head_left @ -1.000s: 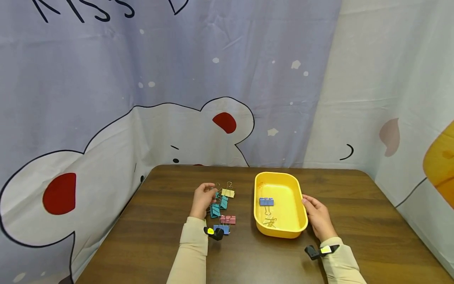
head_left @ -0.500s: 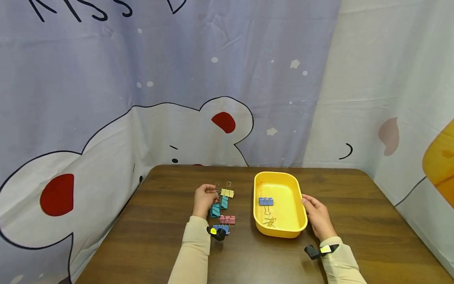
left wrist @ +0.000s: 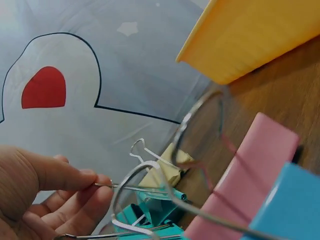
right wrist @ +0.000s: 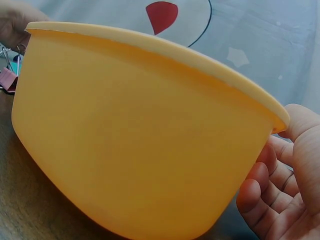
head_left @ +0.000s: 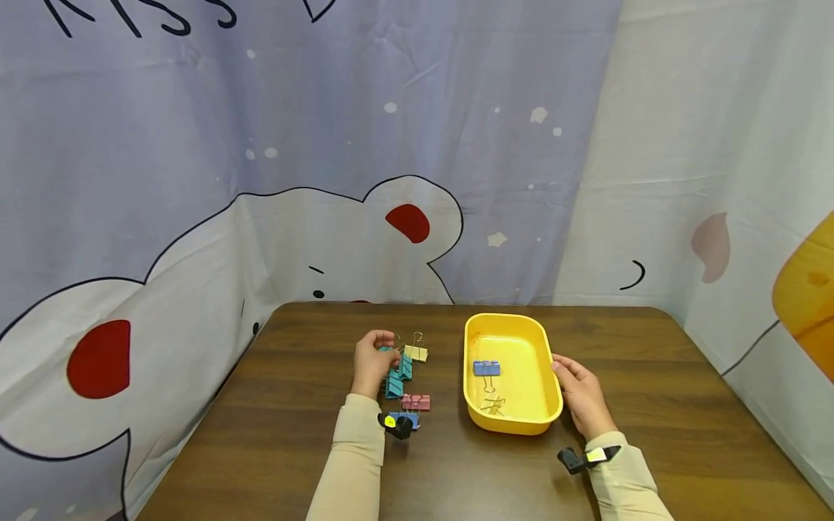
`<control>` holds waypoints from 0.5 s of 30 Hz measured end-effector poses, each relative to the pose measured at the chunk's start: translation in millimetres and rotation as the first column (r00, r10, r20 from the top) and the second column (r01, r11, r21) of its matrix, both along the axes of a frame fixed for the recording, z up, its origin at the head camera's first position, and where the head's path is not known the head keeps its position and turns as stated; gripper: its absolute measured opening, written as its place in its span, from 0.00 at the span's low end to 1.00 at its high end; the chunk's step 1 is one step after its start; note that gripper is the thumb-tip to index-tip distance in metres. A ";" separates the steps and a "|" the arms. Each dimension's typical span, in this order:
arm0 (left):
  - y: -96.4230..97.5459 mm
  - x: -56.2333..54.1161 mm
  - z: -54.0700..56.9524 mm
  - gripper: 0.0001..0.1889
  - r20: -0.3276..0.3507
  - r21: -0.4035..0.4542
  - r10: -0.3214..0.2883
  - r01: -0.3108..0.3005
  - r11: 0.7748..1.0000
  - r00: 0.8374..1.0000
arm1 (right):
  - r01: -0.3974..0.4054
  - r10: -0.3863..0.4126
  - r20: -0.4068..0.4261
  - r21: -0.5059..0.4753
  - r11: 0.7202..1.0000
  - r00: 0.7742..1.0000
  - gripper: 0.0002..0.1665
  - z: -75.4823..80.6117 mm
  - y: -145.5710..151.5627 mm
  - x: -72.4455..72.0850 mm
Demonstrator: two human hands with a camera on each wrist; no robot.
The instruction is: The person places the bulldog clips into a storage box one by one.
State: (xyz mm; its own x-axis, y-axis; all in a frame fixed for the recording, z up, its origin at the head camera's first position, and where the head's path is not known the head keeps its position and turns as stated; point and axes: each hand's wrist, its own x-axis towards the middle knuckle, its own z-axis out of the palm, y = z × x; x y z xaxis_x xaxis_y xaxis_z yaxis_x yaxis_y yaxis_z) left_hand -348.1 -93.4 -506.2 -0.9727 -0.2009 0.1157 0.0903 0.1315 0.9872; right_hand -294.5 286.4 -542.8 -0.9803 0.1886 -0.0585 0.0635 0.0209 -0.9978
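Head: teal binder clip (head_left: 386, 349), largely hidden half a second ago, now shows between left hand's (head_left: 371, 364) thumb and fingers; seems to be coming free. Curtain lettering (head_left: 126, 19), cropped, resembles "KISS".
Left wrist: fingertips pinch its wire handle (left wrist: 142, 188).
Right wrist: right hand (right wrist: 282, 187) holds yellow tray (right wrist: 150, 115) by rim.

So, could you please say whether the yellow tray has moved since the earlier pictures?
No, the yellow tray appears unmoved against the table's far edge in the head view.
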 end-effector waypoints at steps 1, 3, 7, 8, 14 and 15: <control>-0.7 0.0 0.5 0.19 -0.002 -0.005 -0.003 0.003 1.000 1.000 | -0.001 0.001 0.001 0.001 1.000 1.000 0.35 0.2 -0.1 0.2; -1.5 -0.2 1.7 0.19 -0.009 -0.023 -0.006 0.006 1.000 1.000 | -0.003 0.003 0.003 0.001 1.000 1.000 0.35 0.4 -0.1 0.2; -2.4 0.6 7.7 0.17 -0.039 -0.048 -0.003 0.001 0.999 0.999 | -0.003 0.003 0.007 -0.005 1.000 1.000 0.34 0.5 0.3 -0.7; -2.5 0.9 9.2 0.17 -0.051 -0.051 -0.002 -0.001 0.999 0.999 | -0.002 0.002 0.008 -0.007 1.000 1.000 0.34 0.5 0.2 -1.0; -1.6 2.6 17.0 0.15 -0.103 -0.025 -0.005 0.003 1.000 0.995 | 0.000 0.000 0.020 -0.011 1.000 1.000 0.34 0.5 0.4 -0.5; -1.0 2.9 18.5 0.15 -0.112 -0.018 -0.005 0.003 1.000 0.994 | -0.002 0.002 0.019 -0.011 1.000 1.000 0.34 0.3 0.5 -0.3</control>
State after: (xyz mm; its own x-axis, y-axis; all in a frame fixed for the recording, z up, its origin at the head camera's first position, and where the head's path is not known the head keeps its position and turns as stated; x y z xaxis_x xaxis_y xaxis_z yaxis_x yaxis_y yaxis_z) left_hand -345.2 -94.5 -487.7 -0.9543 -0.1943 0.2272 0.2003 0.1484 0.9684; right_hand -294.8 286.9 -542.5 -0.9794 0.1856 -0.0795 0.0828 0.0100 -0.9965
